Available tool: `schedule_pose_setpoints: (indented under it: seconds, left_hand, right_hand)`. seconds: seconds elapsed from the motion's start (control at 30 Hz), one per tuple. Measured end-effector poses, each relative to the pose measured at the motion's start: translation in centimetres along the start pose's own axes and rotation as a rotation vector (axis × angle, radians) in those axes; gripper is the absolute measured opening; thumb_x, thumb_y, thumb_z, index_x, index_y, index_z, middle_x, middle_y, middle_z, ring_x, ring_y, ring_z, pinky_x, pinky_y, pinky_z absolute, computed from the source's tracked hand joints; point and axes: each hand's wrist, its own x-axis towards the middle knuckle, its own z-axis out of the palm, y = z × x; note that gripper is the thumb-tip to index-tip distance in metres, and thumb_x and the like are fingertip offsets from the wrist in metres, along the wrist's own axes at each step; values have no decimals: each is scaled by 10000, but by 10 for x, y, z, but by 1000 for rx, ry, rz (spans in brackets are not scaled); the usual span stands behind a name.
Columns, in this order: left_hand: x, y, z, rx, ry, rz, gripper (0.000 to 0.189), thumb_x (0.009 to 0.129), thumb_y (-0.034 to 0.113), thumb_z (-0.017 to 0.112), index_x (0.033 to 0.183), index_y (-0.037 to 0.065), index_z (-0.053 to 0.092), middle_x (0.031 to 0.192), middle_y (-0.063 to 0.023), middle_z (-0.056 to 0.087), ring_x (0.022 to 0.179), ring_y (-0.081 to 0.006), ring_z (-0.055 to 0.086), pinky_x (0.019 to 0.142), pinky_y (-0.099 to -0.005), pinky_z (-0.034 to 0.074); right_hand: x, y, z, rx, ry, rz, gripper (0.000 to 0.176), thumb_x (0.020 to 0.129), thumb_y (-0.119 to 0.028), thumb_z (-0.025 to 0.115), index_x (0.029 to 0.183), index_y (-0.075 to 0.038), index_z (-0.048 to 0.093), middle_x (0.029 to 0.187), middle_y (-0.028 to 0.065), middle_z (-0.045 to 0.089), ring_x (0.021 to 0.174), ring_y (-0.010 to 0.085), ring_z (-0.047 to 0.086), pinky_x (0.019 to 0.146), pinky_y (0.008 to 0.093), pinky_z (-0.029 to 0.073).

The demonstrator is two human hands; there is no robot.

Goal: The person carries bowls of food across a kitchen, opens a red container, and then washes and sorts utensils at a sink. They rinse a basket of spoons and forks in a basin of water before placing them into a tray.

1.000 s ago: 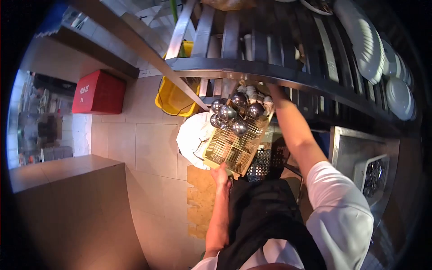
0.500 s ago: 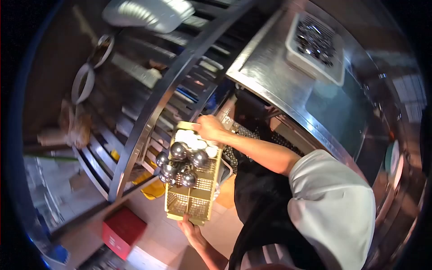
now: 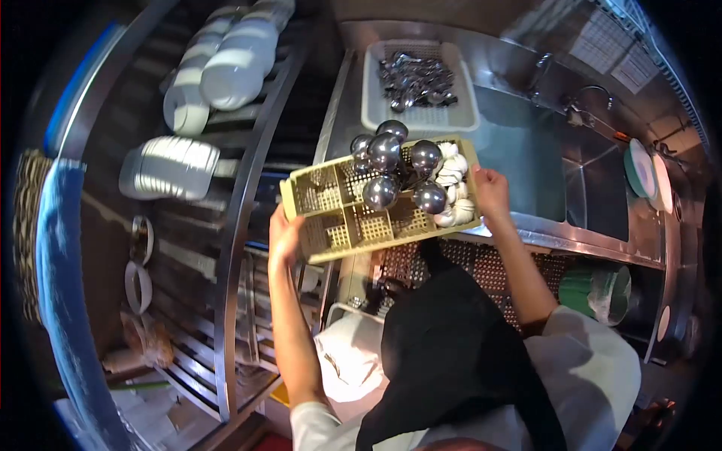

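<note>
A yellow plastic cutlery basket [image 3: 342, 244] with several compartments is held out in front of my body, level with the counter's edge. My left hand [image 3: 283, 234] grips its left end, with the thumb over the rim. At the opposite end my right hand [image 3: 492, 194] has its fingers closed on the rim. Several shiny round metal ladles [image 3: 385, 152] stick up from the middle compartments. White spoons [image 3: 453, 184] fill the compartments near my right hand. The compartments by my left hand hold nothing that I can see.
Behind the basket, a white tray [image 3: 368, 98] of metal cutlery [image 3: 417, 79] stands on the steel counter. A sink [image 3: 594, 184] with a tap lies to the right. Slatted metal shelves [image 3: 244, 203] with stacked white bowls [image 3: 235, 71] rise on the left. A green bin [image 3: 575, 293] sits below the counter.
My view has swung toward the counter and sink. The basket has turned from lengthwise to crosswise and come up beside the counter, both hands still on its ends.
</note>
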Motion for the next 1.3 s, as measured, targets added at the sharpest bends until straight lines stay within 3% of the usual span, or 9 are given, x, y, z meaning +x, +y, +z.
schedule_pose_setpoints:
  seconds: [0.37,0.5,0.67,0.73,0.8,0.87,1.0,1.13,1.3]
  left_hand:
    - [201,-45,32,191,-124,-138,409,798,-3,595,1204,-39,628,1109,-101,697,1009,-186,647,907,-318,493]
    - [196,-41,39,256,-74,-148,586,829,-76,595,1406,-6,516,1291,-122,643,1175,-216,608,1017,-328,456]
    - [224,38,95,618,258,191,539,871,-5,618,1402,8,526,1365,-217,601,1281,-300,579,1077,-378,441]
    - [249,55,134,619,212,287,511,890,10,587,1399,19,537,1385,-203,589,1271,-293,586,1078,-377,448]
    - [275,56,169,667,164,286,501,896,71,600,1390,14,543,1327,-202,633,1230,-279,619,1051,-363,465]
    - [304,47,192,739,158,115,515,876,198,644,1345,-3,575,1235,-231,674,1180,-299,648,998,-366,491]
    - [343,2,212,977,45,-21,452,845,300,601,1145,-28,686,1099,-304,678,1061,-454,654,915,-463,523]
    - [328,7,174,656,-62,-127,405,846,283,635,1107,-18,709,1077,-280,697,1089,-420,657,946,-434,509]
    - [210,24,100,1150,334,270,571,860,276,722,1356,37,573,1414,-274,523,1352,-395,467,1139,-430,360]
  right_hand:
    - [77,101,35,110,3,148,332,1005,-239,569,860,50,645,663,147,592,632,183,512,633,381,435]
    - [101,72,-30,173,-535,263,276,991,-265,603,948,-4,681,798,77,673,698,156,619,667,331,489]
    - [252,188,-164,-606,620,-81,200,885,-159,603,961,-23,729,898,230,715,801,367,695,727,440,525]
    - [305,258,-182,-636,582,446,197,851,-125,593,933,-5,725,851,224,704,760,351,679,731,457,520]
    - [337,296,-154,-88,312,401,208,828,-76,563,928,11,724,820,172,706,734,275,658,710,409,528]
    - [315,212,-88,357,18,183,254,871,-116,582,1040,8,725,902,58,703,775,137,614,690,282,500]
    - [273,38,11,336,-306,200,414,875,-135,591,1263,-13,663,1129,100,720,1064,233,664,925,352,507]
    - [288,84,65,335,-59,105,441,813,-55,566,1238,-26,682,1097,114,728,1055,248,673,940,378,503]
    - [319,102,11,319,-210,140,493,734,76,526,1194,6,689,977,94,732,872,190,685,820,331,536]
